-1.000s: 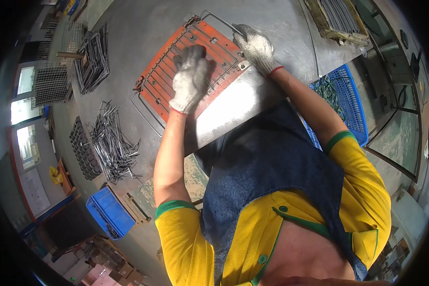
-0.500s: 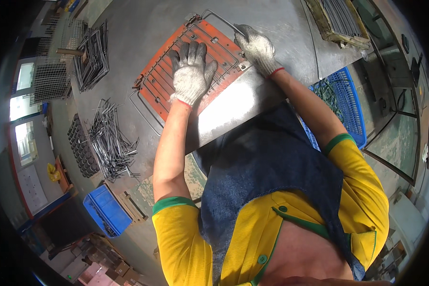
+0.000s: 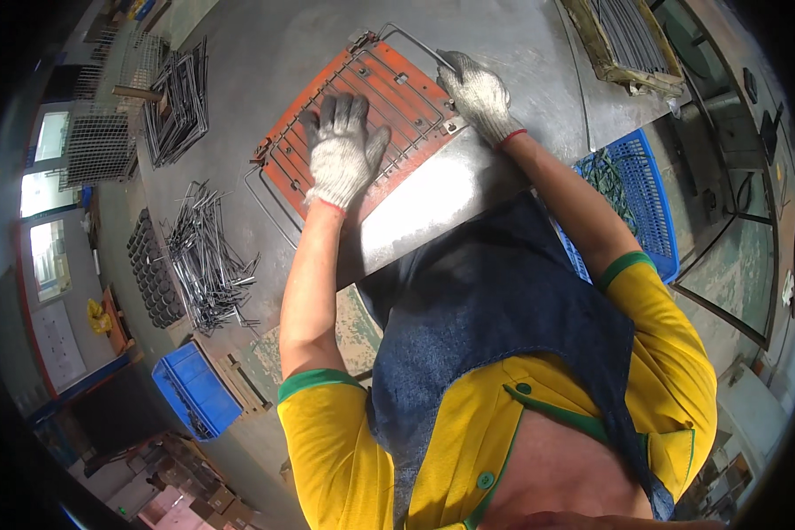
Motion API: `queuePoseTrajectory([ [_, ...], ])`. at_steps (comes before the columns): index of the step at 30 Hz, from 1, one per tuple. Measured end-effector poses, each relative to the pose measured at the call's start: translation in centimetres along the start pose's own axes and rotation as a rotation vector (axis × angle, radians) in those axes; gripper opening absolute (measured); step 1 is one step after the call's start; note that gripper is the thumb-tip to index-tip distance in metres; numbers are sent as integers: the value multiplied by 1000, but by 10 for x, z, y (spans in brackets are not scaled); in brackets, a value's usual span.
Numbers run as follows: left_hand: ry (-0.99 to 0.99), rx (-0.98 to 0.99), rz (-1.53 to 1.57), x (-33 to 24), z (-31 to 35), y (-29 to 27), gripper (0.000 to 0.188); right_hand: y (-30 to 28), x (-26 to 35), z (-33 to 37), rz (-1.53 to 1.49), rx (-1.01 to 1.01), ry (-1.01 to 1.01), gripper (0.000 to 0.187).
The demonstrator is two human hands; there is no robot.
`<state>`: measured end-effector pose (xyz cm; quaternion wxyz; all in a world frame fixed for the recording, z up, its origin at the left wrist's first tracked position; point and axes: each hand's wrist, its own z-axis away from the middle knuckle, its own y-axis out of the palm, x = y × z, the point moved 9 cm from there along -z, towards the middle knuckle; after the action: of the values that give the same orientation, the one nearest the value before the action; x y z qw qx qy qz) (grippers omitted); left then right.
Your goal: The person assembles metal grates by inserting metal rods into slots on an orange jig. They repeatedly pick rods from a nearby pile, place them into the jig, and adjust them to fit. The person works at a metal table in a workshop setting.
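An orange plate fixture (image 3: 408,99) lies at an angle on the metal table, with a frame of thin steel wires (image 3: 412,40) laid across it. Wire loops stick out past its far right and near left ends. My left hand (image 3: 340,155), in a white knit glove with dark fingertips, rests flat on the crosswise wires, fingers extended. At the far right end, my right hand (image 3: 479,95), gloved the same way, is closed around the bent end wire. Its thumb lies along that wire, and its other fingers are partly hidden.
Left on the table (image 3: 521,40) are stacked bent wire frames (image 3: 175,110), a pile of loose rods (image 3: 208,261) and round dark pieces (image 3: 155,274). A rod-filled tray (image 3: 632,40) sits far right. A blue basket (image 3: 654,208) and blue crate (image 3: 194,389) stand below table level.
My left hand has slid a little left and nearer along the wires, still flat. The right hand keeps its hold on the end wire, nearly unmoved.
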<state>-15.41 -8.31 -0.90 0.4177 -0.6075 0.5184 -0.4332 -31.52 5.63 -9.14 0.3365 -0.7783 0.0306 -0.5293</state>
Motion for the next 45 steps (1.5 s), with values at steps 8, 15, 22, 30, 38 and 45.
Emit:
queuePoseTrajectory([
  [8, -109, -120, 130, 20, 19, -27, 39, -7, 16, 3, -1, 76, 50, 39],
  [15, 29, 5, 18, 19, 28, -2, 50, -5, 7, 2, -43, 103, 174, 41],
  [22, -69, 57, 24, 55, 73, -20, 51, -11, 16, 7, -138, 88, 226, 41],
  [30, -38, 73, 65, 49, 65, -8, 60, -11, 21, 4, -44, 53, 119, 37],
  [38, -51, 116, 164, 65, 75, -10, 56, -10, 13, 3, -50, 65, 138, 40],
  [45, -150, 96, 243, -3, 39, -27, 73, -9, 16, 2, -3, 43, 50, 40],
])
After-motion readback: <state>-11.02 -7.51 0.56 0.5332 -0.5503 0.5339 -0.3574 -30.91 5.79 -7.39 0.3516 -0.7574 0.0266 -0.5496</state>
